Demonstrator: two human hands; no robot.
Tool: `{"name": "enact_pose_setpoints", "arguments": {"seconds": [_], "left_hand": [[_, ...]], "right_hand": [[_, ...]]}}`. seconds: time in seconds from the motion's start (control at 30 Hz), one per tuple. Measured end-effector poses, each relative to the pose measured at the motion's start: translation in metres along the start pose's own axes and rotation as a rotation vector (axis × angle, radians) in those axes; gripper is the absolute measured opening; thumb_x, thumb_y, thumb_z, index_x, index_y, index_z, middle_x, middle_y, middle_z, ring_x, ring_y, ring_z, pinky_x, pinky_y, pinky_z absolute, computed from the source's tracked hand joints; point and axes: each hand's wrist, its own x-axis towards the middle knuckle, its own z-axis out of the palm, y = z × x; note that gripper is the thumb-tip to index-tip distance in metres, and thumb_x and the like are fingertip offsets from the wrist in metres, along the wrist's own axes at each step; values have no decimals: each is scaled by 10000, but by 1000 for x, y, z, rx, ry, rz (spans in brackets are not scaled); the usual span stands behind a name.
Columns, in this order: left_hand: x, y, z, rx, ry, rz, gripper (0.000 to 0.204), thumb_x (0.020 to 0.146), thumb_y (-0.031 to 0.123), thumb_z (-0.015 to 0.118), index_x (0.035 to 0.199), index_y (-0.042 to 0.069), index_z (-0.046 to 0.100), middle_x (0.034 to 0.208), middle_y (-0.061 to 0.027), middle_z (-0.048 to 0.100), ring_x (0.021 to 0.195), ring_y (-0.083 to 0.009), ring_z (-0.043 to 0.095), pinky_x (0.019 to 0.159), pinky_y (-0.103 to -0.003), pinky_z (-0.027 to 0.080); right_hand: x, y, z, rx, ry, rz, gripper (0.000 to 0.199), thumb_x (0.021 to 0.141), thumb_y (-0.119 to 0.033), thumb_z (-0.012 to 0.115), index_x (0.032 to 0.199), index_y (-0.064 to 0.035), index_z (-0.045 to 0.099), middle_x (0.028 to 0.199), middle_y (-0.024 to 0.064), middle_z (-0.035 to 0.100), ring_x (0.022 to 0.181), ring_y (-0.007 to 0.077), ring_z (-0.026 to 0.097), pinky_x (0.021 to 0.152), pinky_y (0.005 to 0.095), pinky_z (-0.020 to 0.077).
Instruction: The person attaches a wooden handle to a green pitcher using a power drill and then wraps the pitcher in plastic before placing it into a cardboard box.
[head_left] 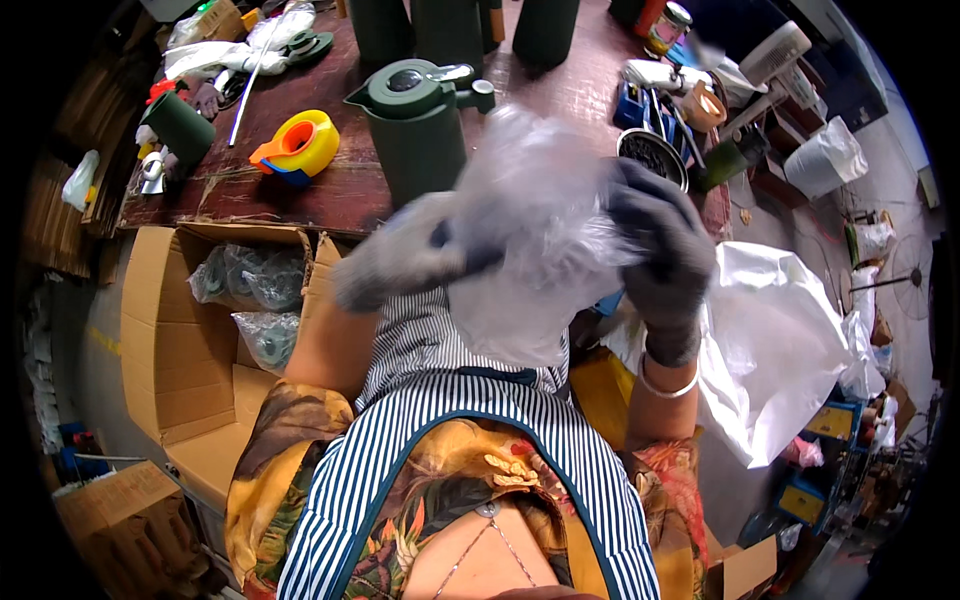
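Observation:
A crumpled clear plastic bag (pixel 530 230), partly smeared by motion, hangs between my hands in front of my striped apron. My left hand (pixel 415 250), in a grey glove, pinches the bag's left side. Gloved in grey as well, my right hand (pixel 665 240) is closed on the bag's right side. Whether anything lies inside the bag I cannot tell. Just beyond, on the dark red table (pixel 340 195), a dark green jug (pixel 415 130) with lid and spout stands upright, its lower part hidden behind my left hand and the bag.
Left of the jug lies a yellow and orange tape dispenser (pixel 300 147). More green jug bodies (pixel 545 30) stand at the back. An open cardboard box (pixel 200 390) at my left holds several plastic-wrapped parts (pixel 250 275). White plastic sheeting (pixel 765 350) hangs at my right, below a tray of tools (pixel 650 110).

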Motion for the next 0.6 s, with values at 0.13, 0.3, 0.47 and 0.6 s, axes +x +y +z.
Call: {"name": "enact_pose_setpoints", "arguments": {"seconds": [0.13,0.3,0.47,0.6], "left_hand": [[-44,40,-27,87,450,170,910,694,297,873,1416,-18,418,1323,-137,585,1173,-261,607,1051,-416,480],[-6,63,-47,764,-263,557,621,775,580,788,1092,50,716,1371,-251,554,1352,-453,448,1127,-610,326],[-53,10,-55,-123,-35,552,423,776,440,802,974,67,775,1290,-290,608,1353,-492,439,1103,-626,328],[-78,16,-97,-217,575,-166,483,1014,428,568,1199,-14,623,1220,-152,660,1182,-257,600,969,-362,490]], "right_hand": [[15,-2,7,337,-114,-165,285,795,-72,724,1062,29,713,1179,216,683,1136,328,661,957,396,528],[23,9,39,998,14,-22,264,854,-234,695,1072,-87,674,1138,91,641,1008,271,608,889,463,477],[19,18,69,1834,7,266,314,972,-371,619,1146,-116,556,937,18,419,821,166,434,723,329,425],[24,8,112,1005,-705,485,681,922,-223,692,1493,1,397,1410,133,534,1265,208,537,1108,341,407]]}}
